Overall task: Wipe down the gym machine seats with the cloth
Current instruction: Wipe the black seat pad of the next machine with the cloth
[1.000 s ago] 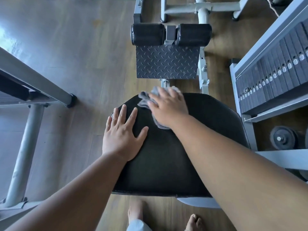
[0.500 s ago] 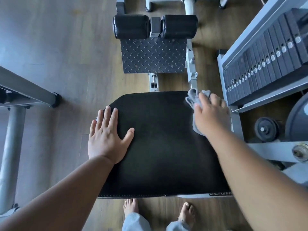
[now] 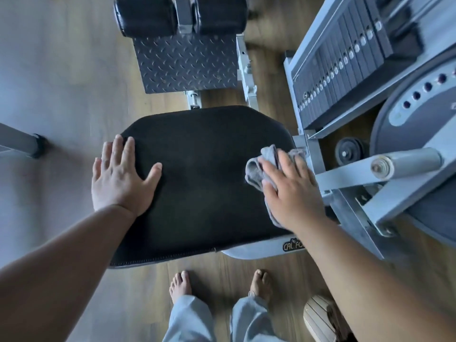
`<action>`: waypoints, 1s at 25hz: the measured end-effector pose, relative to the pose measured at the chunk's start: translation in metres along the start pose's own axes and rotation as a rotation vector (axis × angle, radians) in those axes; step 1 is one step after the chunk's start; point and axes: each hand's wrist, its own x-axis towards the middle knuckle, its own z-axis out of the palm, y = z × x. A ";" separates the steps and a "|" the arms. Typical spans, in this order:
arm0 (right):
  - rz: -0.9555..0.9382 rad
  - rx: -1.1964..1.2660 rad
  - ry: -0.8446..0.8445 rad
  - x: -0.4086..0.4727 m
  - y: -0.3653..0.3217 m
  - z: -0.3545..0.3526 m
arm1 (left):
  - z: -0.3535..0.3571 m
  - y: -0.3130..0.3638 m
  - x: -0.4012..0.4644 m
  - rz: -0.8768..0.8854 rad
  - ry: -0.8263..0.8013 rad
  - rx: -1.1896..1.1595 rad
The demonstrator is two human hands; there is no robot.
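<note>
Hands on seat, cloth at its right edge.
Bare feet (image 3: 181,283) and pale trouser legs (image 3: 190,319) stood on the wood floor (image 3: 74,70) below the black seat (image 3: 202,174); a tan sandal (image 3: 320,317) lay to the right. Left hand (image 3: 118,178) rested flat on the seat's left edge, fingers straight and spread, holding nothing. Right hand (image 3: 291,191) pressed the bunched grey cloth (image 3: 259,166) against the seat's right edge, fingers fairly straight over it, not clenched. Cloth stuck out past the fingertips and under the palm. Just right of it stood the grey machine frame (image 3: 345,174) and weight stack (image 3: 340,67). Beyond the seat were a checkered metal footplate (image 3: 187,62) and two black roller pads (image 3: 148,17).
</note>
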 end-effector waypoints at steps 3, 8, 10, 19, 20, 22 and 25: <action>0.158 0.103 -0.006 0.051 -0.025 -0.001 | 0.002 -0.003 -0.001 0.020 0.003 0.005; -0.022 0.050 0.096 0.003 -0.034 0.011 | -0.003 -0.004 -0.005 0.085 -0.057 0.056; -0.150 0.104 0.146 -0.034 -0.022 0.015 | -0.008 -0.005 -0.021 0.096 -0.102 0.055; -0.413 0.274 -0.102 -0.111 -0.008 -0.056 | -0.065 -0.014 -0.266 0.135 -0.271 0.119; -0.470 0.290 -0.124 -0.122 -0.016 -0.070 | -0.081 -0.015 -0.289 0.092 -0.237 0.115; -0.593 0.309 -0.135 -0.147 -0.042 -0.100 | -0.114 -0.021 -0.335 -0.030 -0.129 0.072; -0.797 0.324 -0.125 -0.193 -0.098 -0.138 | -0.160 -0.039 -0.405 -0.216 0.016 -0.017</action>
